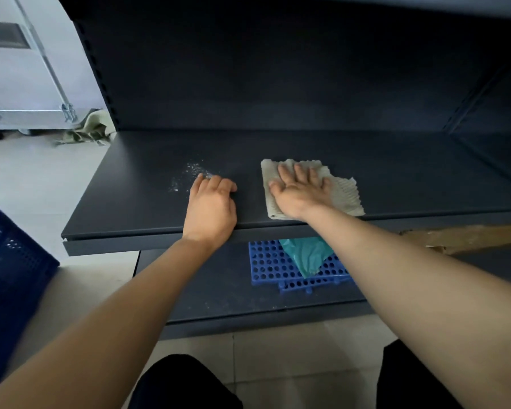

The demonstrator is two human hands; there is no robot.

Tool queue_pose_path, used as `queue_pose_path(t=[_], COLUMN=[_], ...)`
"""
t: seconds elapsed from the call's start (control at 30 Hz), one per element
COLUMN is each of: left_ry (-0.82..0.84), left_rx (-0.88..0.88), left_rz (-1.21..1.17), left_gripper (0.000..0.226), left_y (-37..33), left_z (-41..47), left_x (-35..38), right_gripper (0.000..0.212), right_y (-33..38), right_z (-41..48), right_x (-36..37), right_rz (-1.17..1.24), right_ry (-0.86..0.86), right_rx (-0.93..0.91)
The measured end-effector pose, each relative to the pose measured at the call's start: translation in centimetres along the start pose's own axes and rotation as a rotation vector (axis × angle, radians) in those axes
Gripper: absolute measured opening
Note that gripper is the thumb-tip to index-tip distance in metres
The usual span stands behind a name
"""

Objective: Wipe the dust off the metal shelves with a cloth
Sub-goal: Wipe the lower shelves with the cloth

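A dark blue-grey metal shelf (136, 184) runs across the middle of the view. A beige ribbed cloth (344, 193) lies flat on it near the front edge. My right hand (300, 190) presses down on the cloth with the fingers spread. My left hand (211, 206) rests on the bare shelf to the left of the cloth, fingers curled, holding nothing. A patch of white dust (194, 172) lies just beyond the left hand's fingertips.
A lower shelf (207, 287) holds a blue perforated plastic mat (270, 267) and a teal plastic bag (304, 253). A blue crate (9, 267) stands at the left on the tiled floor. Cardboard (466, 236) lies at the right. A crumpled rag (89, 129) lies behind the shelf's left end.
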State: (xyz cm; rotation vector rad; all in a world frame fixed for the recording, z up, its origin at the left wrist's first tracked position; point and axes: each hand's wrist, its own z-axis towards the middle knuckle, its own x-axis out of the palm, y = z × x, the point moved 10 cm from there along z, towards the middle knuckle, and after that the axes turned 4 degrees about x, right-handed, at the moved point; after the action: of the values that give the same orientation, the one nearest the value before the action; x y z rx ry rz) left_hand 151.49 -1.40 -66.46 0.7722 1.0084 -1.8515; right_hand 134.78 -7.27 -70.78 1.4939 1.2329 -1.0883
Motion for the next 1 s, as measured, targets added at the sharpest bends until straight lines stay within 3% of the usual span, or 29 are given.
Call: queue_pose_path(t=[0.33, 0.73, 1.0], left_ry=[-0.046, -0.077, -0.100], left_rx=[-0.091, -0.059, -0.153], left_rz=[0.117, 0.159, 0.184], left_gripper=[0.027, 0.042, 0.042], left_y=[8.5, 8.5, 8.1], left_z=[-0.6, -0.2, -0.8], left_x=[-4.5, -4.2, -4.8], right_gripper=[0.060, 0.054, 0.053], right_y=[9.4, 14.6, 13.5], right_z=[0.9, 4.9, 1.8], right_x=[0.7, 0.0, 0.8], right_rz=[-0.024, -0.043, -0.012], right_ry=[-0.015, -0.047, -0.099], right_rx=[-0.105, -0.196, -0.286])
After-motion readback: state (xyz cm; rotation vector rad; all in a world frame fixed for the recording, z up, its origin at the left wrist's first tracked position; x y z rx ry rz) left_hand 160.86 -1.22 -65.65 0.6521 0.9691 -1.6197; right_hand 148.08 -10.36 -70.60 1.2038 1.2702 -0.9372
